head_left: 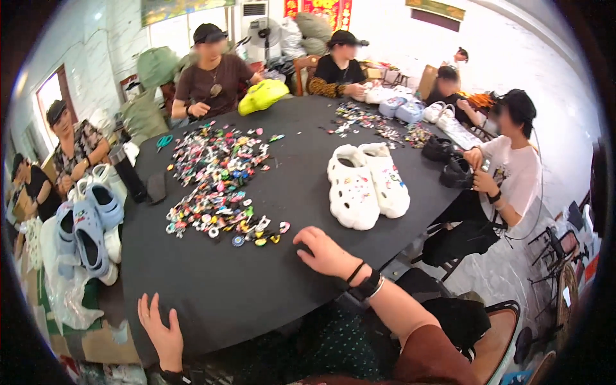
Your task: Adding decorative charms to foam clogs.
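Note:
My left hand [163,328] is at the near left edge of the dark table [256,289], fingers spread and holding nothing. Over the near middle of the table my right hand [328,253] is bent at the fingers, thumb apart, with nothing in it. Just beyond it stands a pair of white clogs [352,206] side by side, small colourful charms fixed on their tops. To the left of the clogs lies a big loose heap of colourful shoe charms [221,168]. Its nearest pieces are close to my right fingertips.
Light blue clogs [90,234] are stacked at the left, near a black bottle [127,174]. Teal scissors [164,142] lie beyond the heap. Several people sit around the table; one holds a yellow-green clog [263,96], another handles black clogs [457,172]. More charms [372,122] lie at the far side.

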Available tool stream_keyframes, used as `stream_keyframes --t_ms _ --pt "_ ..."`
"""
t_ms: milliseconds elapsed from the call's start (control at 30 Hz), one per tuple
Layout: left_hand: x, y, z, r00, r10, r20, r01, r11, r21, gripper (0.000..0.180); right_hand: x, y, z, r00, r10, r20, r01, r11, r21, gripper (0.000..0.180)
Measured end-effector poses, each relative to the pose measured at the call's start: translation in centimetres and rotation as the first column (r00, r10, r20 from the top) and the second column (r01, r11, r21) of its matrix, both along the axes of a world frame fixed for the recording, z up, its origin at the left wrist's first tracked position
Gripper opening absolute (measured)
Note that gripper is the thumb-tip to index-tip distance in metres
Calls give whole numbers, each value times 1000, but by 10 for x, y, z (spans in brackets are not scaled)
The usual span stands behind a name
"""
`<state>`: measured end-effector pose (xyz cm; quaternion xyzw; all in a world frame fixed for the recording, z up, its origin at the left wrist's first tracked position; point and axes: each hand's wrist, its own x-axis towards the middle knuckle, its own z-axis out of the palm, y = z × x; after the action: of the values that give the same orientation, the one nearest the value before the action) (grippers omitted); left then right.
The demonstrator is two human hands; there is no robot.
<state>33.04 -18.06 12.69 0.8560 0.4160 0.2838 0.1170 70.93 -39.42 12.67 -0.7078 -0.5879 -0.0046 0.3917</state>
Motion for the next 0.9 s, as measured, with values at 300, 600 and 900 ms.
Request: stream_keyframes --t_ms 300,600,900 --pt "34 -28 -15 980 74 -186 -45 987 157 46 175 -35 103 721 -530 446 620 781 -76 51" --pt "29 -22 -22 990 4 -139 12 993 118 34 199 -22 86 669 -496 554 739 523 -424 52" --pt "29 -24 -20 995 -32 -98 42 994 101 34 173 -37 124 874 -247 418 474 626 -620 69"
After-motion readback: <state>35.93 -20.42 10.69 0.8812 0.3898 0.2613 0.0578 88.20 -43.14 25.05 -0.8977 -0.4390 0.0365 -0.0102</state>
